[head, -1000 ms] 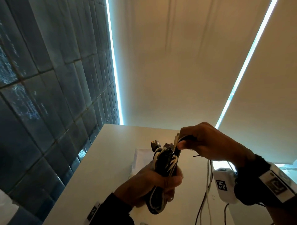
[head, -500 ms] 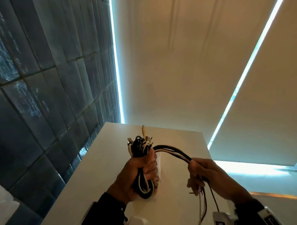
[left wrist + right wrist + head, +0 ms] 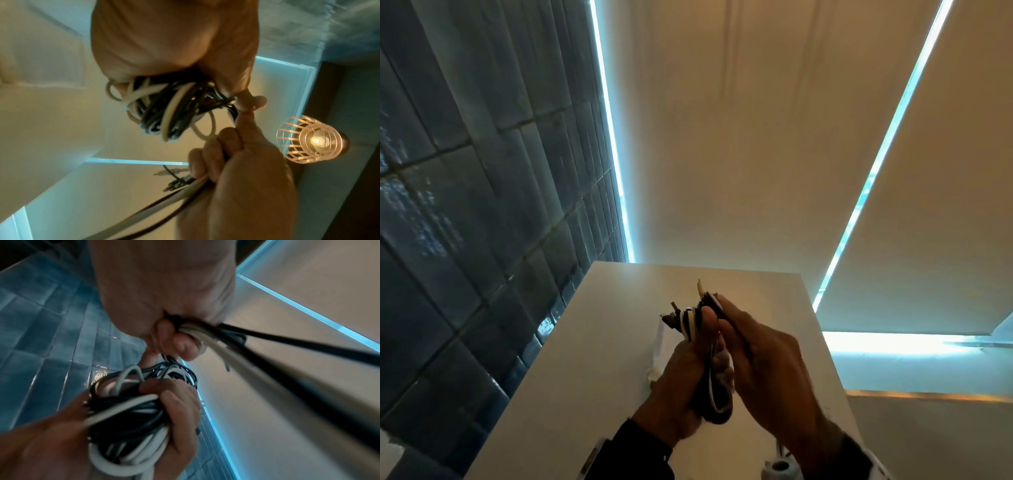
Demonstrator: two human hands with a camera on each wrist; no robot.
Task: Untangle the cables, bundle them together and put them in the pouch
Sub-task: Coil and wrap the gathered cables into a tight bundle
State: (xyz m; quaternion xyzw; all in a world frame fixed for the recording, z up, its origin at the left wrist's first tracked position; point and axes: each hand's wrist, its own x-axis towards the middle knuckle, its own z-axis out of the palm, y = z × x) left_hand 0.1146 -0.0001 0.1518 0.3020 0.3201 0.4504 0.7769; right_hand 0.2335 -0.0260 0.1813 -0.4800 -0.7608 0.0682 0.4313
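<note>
Two hands kept close above counter: coiled cable bundle clamped in left hand, loose cable tails gripped in right hand. Tails best wound snugly round coil, tension held. White pouch partly hidden behind bundle.

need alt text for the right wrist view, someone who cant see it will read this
Close up from the wrist, the right hand grips a few black and white loose cable ends that run off blurred to the lower right. Below it the left hand holds the coiled bundle of black and white cables. Behind are a blue tiled wall and a pale blind.
</note>
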